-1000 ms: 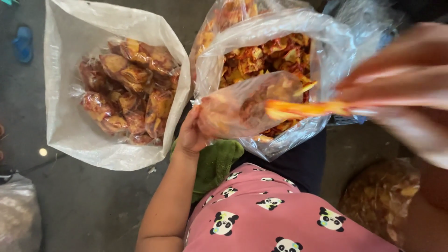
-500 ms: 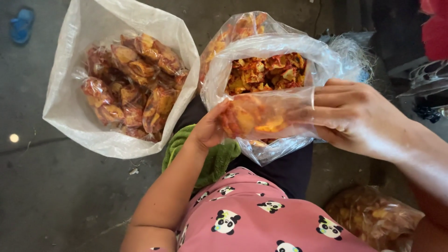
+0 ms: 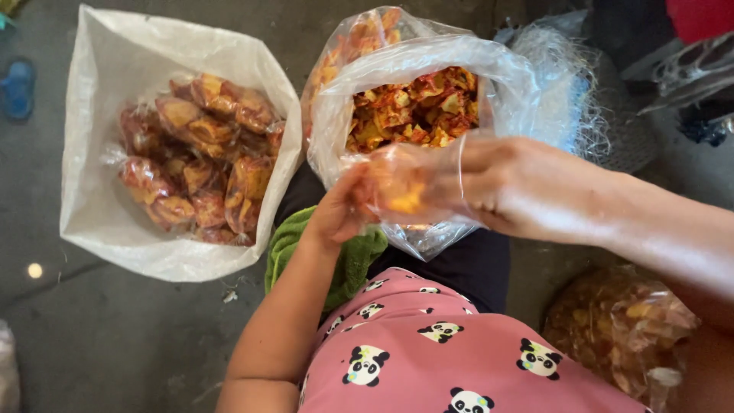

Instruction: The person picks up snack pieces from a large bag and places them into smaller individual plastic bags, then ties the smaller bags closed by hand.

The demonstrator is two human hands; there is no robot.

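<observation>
the white sack (image 3: 99,222) holds orange-red snack packets (image 3: 199,160); the clear bag (image 3: 428,69) shows orange and yellow chips (image 3: 417,111). the cloth (image 3: 348,264) is green; the pink garment (image 3: 459,359) carries black-and-white pandas; the floor (image 3: 115,336) is grey.

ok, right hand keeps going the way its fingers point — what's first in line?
The right hand points leftward and already holds the small clear packet. Straight beyond it comes the left hand, gripping the packet's other end. Depth looks about level, though motion blur makes that uncertain.
</observation>
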